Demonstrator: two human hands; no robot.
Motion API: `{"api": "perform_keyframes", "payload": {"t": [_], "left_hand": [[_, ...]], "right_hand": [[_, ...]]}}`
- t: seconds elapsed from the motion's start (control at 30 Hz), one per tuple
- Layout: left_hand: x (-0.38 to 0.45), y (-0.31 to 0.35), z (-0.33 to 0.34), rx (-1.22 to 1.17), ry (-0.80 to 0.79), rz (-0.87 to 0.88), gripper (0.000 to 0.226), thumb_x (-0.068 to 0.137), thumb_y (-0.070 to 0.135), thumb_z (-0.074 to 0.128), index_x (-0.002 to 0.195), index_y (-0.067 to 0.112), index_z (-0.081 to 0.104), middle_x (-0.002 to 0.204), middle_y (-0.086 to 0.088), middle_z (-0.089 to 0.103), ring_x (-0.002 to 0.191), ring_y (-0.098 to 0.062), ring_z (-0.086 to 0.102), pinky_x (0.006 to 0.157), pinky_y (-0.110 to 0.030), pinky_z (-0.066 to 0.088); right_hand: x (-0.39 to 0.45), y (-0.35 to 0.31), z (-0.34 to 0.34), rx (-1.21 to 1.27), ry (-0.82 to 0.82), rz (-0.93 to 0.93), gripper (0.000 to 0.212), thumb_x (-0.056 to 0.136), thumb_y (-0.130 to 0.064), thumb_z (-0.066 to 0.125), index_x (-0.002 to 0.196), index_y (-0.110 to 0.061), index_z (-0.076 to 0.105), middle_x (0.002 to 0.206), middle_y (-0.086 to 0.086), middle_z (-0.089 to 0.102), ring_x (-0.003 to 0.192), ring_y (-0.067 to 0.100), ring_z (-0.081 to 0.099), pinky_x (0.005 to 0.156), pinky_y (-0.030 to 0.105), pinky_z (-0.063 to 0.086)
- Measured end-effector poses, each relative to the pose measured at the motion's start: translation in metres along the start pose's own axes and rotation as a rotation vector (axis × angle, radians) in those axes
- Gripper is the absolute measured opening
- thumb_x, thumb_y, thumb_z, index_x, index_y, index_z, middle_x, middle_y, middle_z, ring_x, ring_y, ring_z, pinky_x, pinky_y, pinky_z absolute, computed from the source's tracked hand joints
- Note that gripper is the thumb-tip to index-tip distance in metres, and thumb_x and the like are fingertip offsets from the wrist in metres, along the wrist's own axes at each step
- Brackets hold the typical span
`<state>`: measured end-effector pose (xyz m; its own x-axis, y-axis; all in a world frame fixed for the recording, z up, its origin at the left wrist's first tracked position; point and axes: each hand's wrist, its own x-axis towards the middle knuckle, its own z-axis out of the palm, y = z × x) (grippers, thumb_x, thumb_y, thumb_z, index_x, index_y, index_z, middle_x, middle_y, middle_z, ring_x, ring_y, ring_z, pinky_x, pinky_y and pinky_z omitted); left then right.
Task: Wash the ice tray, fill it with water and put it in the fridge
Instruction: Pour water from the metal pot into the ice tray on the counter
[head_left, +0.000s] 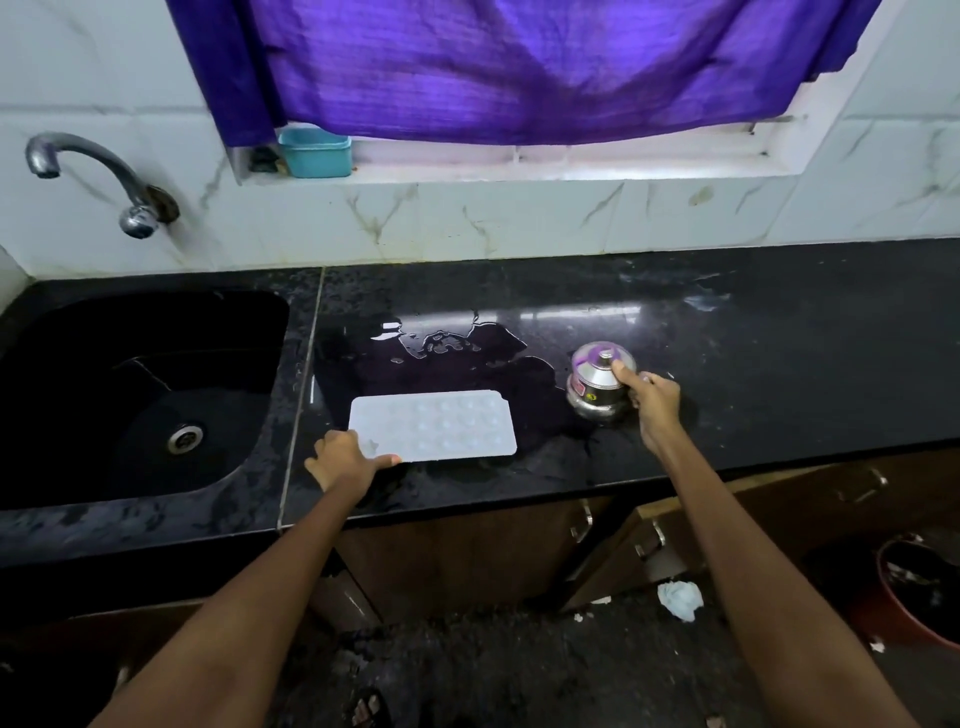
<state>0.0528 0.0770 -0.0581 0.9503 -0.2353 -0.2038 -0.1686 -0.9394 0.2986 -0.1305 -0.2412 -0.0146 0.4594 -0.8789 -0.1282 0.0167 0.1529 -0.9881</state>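
Observation:
A white ice tray (441, 423) lies flat on the black counter (753, 364), right of the sink, its cells holding water. My left hand (343, 460) grips the tray's near-left corner, thumb on top. To the right stands a small steel pot (597, 389) with a lid. My right hand (652, 397) holds the pot's right side, thumb up by the lid knob. A puddle of water (457, 345) spreads on the counter behind the tray.
A black sink (140, 395) is at the left with a metal tap (88, 171) on the tiled wall above it. A teal box (314, 151) sits on the window ledge under a purple curtain. Below the counter are wooden cupboards, a crumpled tissue (680, 600) and a red bin (914, 592).

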Motion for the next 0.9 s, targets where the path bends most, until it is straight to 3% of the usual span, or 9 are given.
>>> {"api": "perform_keyframes", "payload": {"t": [0.2,0.37,0.43,0.5,0.6,0.9], "left_hand": [[0.000,-0.009,-0.002,-0.063,-0.007,0.043,0.069,0.069,0.058,0.072,0.112,0.005,0.061,0.121,-0.013,0.057,0.118,-0.033,0.050,0.094,-0.044,0.040],[0.021,-0.019,-0.015,-0.034,-0.063,0.080,0.057,0.068,0.054,0.075,0.101,0.008,0.064,0.110,-0.008,0.066,0.106,-0.026,0.060,0.095,-0.041,0.038],[0.030,-0.022,-0.019,-0.035,-0.127,0.085,0.068,0.065,0.056,0.077,0.117,0.016,0.057,0.121,-0.006,0.062,0.116,-0.026,0.056,0.099,-0.043,0.037],[0.035,-0.021,-0.024,0.018,-0.219,0.106,0.090,0.065,0.058,0.076,0.139,0.023,0.038,0.135,-0.007,0.051,0.128,-0.028,0.047,0.104,-0.046,0.034],[0.044,-0.019,-0.032,0.148,-0.289,0.188,0.100,0.069,0.062,0.070,0.149,0.028,0.020,0.143,-0.010,0.040,0.134,-0.029,0.038,0.107,-0.047,0.030],[0.055,-0.028,-0.030,0.123,-0.295,0.260,0.092,0.067,0.065,0.069,0.140,0.020,0.037,0.138,-0.010,0.044,0.131,-0.028,0.039,0.105,-0.046,0.030]], "right_hand": [[-0.020,-0.018,0.082,-0.052,-0.248,0.042,0.045,0.060,-0.032,0.080,0.049,-0.020,0.038,0.053,0.001,0.040,0.048,0.011,0.035,0.049,0.024,0.029],[-0.031,-0.016,0.145,-0.080,-0.387,0.035,0.054,0.076,-0.008,0.072,0.040,-0.022,0.035,0.036,-0.013,0.029,0.038,0.003,0.025,0.049,0.024,0.018],[-0.034,-0.012,0.164,-0.138,-0.423,0.033,0.051,0.077,-0.008,0.071,0.045,-0.017,0.032,0.036,-0.013,0.028,0.038,0.003,0.024,0.047,0.022,0.019],[-0.036,-0.011,0.178,-0.189,-0.457,0.020,0.052,0.078,-0.007,0.070,0.047,-0.015,0.029,0.036,-0.014,0.027,0.038,0.002,0.024,0.044,0.017,0.019],[-0.037,-0.008,0.198,-0.273,-0.492,0.012,0.053,0.079,-0.005,0.069,0.047,-0.015,0.028,0.035,-0.015,0.027,0.038,0.002,0.024,0.042,0.016,0.020],[-0.032,-0.004,0.228,-0.414,-0.538,0.005,0.055,0.075,-0.007,0.074,0.046,-0.018,0.028,0.040,-0.012,0.029,0.047,0.010,0.029,0.050,0.023,0.023]]}}
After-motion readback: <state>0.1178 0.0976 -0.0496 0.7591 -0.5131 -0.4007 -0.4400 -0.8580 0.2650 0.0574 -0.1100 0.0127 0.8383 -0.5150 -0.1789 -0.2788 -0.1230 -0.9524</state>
